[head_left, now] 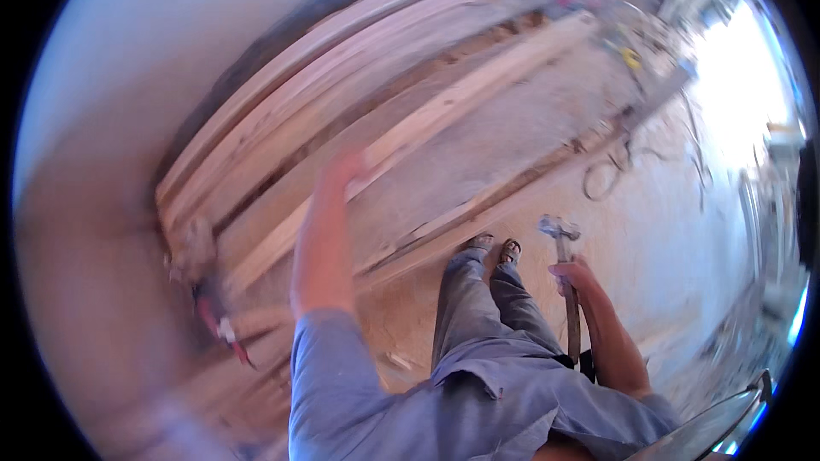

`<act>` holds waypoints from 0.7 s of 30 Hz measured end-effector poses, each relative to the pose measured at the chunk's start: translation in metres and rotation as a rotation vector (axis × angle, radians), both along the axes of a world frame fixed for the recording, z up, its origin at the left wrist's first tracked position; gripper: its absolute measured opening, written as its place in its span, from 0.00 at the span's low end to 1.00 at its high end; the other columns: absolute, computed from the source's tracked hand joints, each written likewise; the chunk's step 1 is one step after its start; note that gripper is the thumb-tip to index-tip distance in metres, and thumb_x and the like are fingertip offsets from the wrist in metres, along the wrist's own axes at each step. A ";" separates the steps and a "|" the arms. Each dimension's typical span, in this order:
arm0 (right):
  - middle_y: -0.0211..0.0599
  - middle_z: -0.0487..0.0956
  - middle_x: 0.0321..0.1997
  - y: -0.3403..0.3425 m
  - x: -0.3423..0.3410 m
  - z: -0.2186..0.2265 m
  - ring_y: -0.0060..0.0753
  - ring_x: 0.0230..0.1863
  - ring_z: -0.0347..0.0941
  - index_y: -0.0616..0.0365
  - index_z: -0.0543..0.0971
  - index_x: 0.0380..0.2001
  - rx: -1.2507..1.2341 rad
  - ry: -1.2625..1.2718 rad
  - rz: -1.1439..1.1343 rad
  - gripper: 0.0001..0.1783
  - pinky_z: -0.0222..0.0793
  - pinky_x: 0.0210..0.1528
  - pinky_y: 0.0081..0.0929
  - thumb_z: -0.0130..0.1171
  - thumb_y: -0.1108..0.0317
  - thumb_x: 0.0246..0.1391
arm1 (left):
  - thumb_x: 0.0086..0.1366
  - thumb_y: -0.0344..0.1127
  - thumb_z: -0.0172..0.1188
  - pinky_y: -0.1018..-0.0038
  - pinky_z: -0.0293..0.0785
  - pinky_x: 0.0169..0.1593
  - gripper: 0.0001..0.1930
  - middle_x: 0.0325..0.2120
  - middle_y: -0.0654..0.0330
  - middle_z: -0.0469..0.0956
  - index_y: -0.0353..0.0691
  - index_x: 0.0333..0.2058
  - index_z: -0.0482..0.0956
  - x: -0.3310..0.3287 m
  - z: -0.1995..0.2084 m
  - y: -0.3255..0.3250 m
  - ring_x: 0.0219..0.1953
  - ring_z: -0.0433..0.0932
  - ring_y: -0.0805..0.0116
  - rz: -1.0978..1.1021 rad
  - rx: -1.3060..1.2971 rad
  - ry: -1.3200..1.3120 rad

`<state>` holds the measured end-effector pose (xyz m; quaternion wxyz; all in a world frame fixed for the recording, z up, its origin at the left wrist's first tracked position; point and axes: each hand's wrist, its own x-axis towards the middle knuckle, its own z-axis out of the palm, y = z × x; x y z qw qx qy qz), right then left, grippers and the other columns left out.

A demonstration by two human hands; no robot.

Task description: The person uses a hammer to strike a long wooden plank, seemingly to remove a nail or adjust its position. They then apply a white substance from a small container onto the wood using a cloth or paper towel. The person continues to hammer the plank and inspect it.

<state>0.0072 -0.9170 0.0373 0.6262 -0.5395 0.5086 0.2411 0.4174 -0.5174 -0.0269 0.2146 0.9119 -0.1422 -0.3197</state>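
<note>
Pale timber: a stack of long planks (342, 85) lies on the floor (683, 230) along the foot of the grey wall (128, 60). About five boards can be counted in the stack, though blur makes the count unsure. One further loose plank (444, 111) lies apart, slanting from the far end of the floor toward the near end of the stack. One thinner strip (478, 205) lies nearer the feet.

One hammer (565, 282), metal head up and handle running down, is in the right hand (576, 277). That grip is closed around the handle just under the head. The hammer hangs over the floor, just right of the person's feet (495, 248).

The left hand (346, 166) is raised over the loose plank, arm in a blue-grey sleeve (333, 358). It is smeared by motion: how far this grip is spread, and whether it touches the plank, cannot be told.

Other items: one red-handled tool (222, 324) on the floor at the near end of the stack, beside a blurred pale lump. One loop of cord or wire (602, 175) on the floor beyond the feet. Assorted clutter (632, 51) at the far right corner of the floor, too small to sort. The floor is dusty concrete with sawdust. The loose plank and thin strip lie between the person and the stack.
</note>
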 end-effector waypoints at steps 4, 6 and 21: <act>0.30 0.70 0.13 -0.015 -0.003 -0.038 0.29 0.09 0.67 0.51 0.72 0.18 0.042 -0.099 0.047 0.12 0.63 0.11 0.29 0.66 0.69 0.47 | 0.57 0.44 0.68 0.58 0.74 0.57 0.22 0.52 0.53 0.80 0.46 0.50 0.81 -0.019 0.025 -0.036 0.57 0.77 0.53 -0.170 0.404 0.010; 0.30 0.69 0.12 -0.028 0.021 -0.057 0.28 0.10 0.67 0.51 0.73 0.19 -0.021 -0.147 0.016 0.11 0.62 0.12 0.28 0.63 0.66 0.51 | 0.53 0.40 0.69 0.56 0.73 0.57 0.28 0.50 0.51 0.80 0.44 0.53 0.78 -0.044 0.052 -0.049 0.55 0.76 0.50 -0.187 0.348 -0.006; 0.32 0.76 0.23 0.099 0.137 -0.085 0.28 0.19 0.71 0.50 0.73 0.27 0.263 -0.418 0.416 0.11 0.65 0.20 0.28 0.56 0.61 0.63 | 0.58 0.31 0.62 0.53 0.63 0.65 0.28 0.59 0.43 0.70 0.42 0.59 0.73 -0.512 0.083 0.035 0.63 0.66 0.43 0.855 -0.137 -0.293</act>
